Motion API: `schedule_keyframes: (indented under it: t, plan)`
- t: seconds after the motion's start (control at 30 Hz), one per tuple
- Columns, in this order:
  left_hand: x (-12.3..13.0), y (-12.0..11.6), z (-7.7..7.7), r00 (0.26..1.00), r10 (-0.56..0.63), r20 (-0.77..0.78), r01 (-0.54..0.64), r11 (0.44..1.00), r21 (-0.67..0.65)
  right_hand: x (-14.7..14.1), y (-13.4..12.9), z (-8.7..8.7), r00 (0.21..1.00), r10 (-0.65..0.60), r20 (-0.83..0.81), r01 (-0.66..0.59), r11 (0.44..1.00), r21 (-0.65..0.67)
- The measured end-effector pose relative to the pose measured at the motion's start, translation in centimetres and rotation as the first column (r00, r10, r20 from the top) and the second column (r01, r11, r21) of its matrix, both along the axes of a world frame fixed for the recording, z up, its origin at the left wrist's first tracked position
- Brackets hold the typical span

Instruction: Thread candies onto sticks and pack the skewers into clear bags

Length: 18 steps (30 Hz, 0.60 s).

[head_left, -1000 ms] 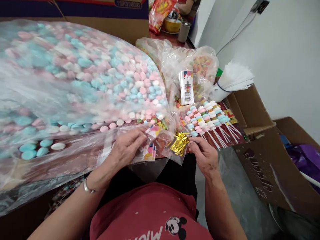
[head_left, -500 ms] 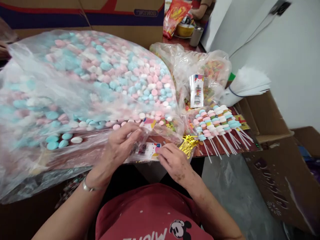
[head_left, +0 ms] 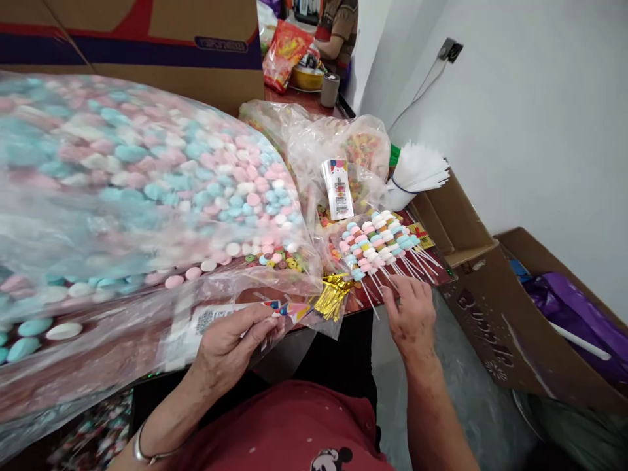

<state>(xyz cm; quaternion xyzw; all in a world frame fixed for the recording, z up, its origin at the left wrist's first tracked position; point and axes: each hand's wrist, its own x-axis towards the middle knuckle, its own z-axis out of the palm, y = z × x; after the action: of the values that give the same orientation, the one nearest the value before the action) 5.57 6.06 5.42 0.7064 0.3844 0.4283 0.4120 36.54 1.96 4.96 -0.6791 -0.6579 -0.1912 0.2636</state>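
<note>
My left hand pinches a small printed plastic bag with a colourful top, above the near table edge. My right hand is at the white sticks of the marshmallow skewers, its fingers curved and thumb apart; no stick shows in its grasp. The pink, blue and white skewers lie in a row on the table. Gold twist ties lie between my hands. Behind them a stack of printed bags rests on a clear sack of gummy rings.
A huge clear sack of marshmallows covers the left. White sticks stand bundled in a cup at the right. Open cardboard boxes stand right of the table, and a large carton behind. Another person's arm shows at the back.
The view has swung right. My right hand has let go of the printed bag and moved right to the skewer sticks; my left hand still has a printed bag.
</note>
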Motion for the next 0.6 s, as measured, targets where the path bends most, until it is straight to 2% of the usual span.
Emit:
schedule_keyframes:
  t: [0.17, 0.27, 0.33, 0.43, 0.5, 0.6]
  plan:
    - [0.5, 0.2, 0.2, 0.999, -0.037, 0.025, 0.039, 0.997, -0.06, 0.7, 1.4, -1.2, 0.986, -0.03, 0.164, 0.043, 0.996, -0.078]
    - [0.1, 0.3, 0.8, 0.999, -0.031, 0.038, 0.035, 0.992, -0.124, 1.4, 2.0, -1.1, 0.982, -0.002, 0.189, 0.007, 1.0, -0.027]
    - [-0.4, 0.5, 1.2, 0.999, 0.01, 0.04, -0.004, 0.987, -0.158, 2.2, 2.0, -0.8, 0.992, 0.017, 0.127, -0.026, 0.997, 0.074]
    - [-1.5, 0.7, 1.5, 0.997, 0.069, 0.022, -0.064, 0.979, -0.192, 3.1, 1.8, 0.1, 0.986, 0.105, -0.128, -0.086, 0.985, 0.15]
    - [-2.4, 0.8, 1.5, 0.997, 0.073, -0.004, -0.072, 0.972, -0.222, 2.8, 1.7, 1.1, 0.931, 0.236, -0.277, -0.203, 0.969, 0.142]
    - [-3.7, 0.7, 1.2, 0.998, 0.055, -0.018, -0.058, 0.951, -0.304, 1.1, 1.8, 3.1, 0.85, 0.429, -0.305, -0.411, 0.903, 0.124]
